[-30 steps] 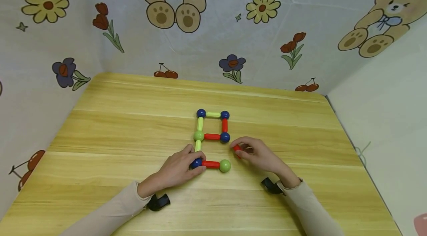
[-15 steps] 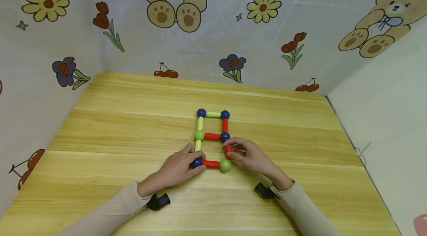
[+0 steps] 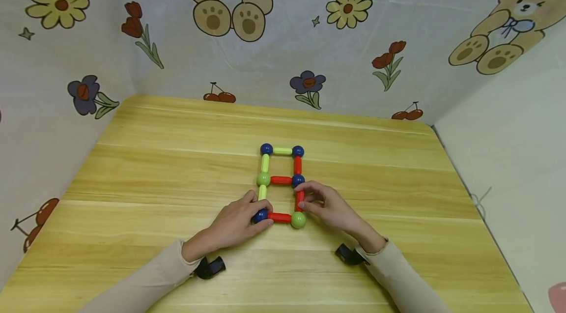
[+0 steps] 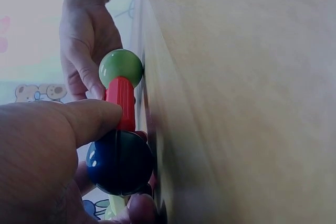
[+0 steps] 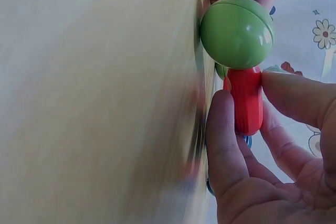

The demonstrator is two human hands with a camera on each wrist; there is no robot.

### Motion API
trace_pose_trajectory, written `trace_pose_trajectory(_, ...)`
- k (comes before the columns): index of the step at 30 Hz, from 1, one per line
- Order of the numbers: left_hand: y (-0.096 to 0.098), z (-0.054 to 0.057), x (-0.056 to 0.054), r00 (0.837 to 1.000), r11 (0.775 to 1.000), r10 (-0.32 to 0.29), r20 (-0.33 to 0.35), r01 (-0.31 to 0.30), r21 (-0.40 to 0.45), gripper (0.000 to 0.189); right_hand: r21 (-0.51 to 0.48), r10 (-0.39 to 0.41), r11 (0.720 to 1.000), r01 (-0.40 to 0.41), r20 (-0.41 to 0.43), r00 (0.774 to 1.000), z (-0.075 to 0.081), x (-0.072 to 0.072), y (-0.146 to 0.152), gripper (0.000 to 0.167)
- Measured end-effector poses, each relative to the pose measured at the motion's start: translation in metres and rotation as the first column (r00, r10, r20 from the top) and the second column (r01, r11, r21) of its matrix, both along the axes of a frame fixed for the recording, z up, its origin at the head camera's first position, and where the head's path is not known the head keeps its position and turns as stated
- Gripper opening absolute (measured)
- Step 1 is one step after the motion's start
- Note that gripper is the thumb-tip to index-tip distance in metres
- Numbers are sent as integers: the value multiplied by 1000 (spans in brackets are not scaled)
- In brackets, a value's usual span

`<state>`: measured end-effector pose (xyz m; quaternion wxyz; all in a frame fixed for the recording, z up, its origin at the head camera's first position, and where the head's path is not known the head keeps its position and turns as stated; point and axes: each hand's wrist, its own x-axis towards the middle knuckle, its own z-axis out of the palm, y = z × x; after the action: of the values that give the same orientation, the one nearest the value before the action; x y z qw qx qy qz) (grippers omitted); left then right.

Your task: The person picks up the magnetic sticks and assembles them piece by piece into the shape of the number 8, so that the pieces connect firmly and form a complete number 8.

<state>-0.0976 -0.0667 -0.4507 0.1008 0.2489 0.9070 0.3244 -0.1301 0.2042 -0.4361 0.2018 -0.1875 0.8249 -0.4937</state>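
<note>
A ball-and-rod figure of two joined squares lies on the wooden table. My left hand grips the blue ball at its near left corner, thumb against the near red rod. On the near right side, my right hand pinches a red rod between thumb and fingers. One end of that rod meets the green ball at the near right corner. Its far end lies by the middle blue ball; fingertips partly hide whether they touch.
Beyond lie the far blue balls, with yellow-green rods on the far and left sides. Black wrist cameras sit at both cuffs. A printed cloth hangs behind the table, and a pale wall stands at the right.
My right hand has moved left with the red rod, bringing it from beside the figure into line between the middle blue ball and the green ball. The left hand has stayed put.
</note>
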Motion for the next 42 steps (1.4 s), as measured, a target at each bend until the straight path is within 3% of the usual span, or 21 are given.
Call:
trace_pose_trajectory(11,1,0,0,1000,1000,-2,-2,2,0,16,73,3,997,0,-45,999,0,0,2,39)
trace_pose_trajectory(42,5,4,4,998,998,67,4,-67,4,18,118,65,992,-51,-115,991,2,-1,7,34)
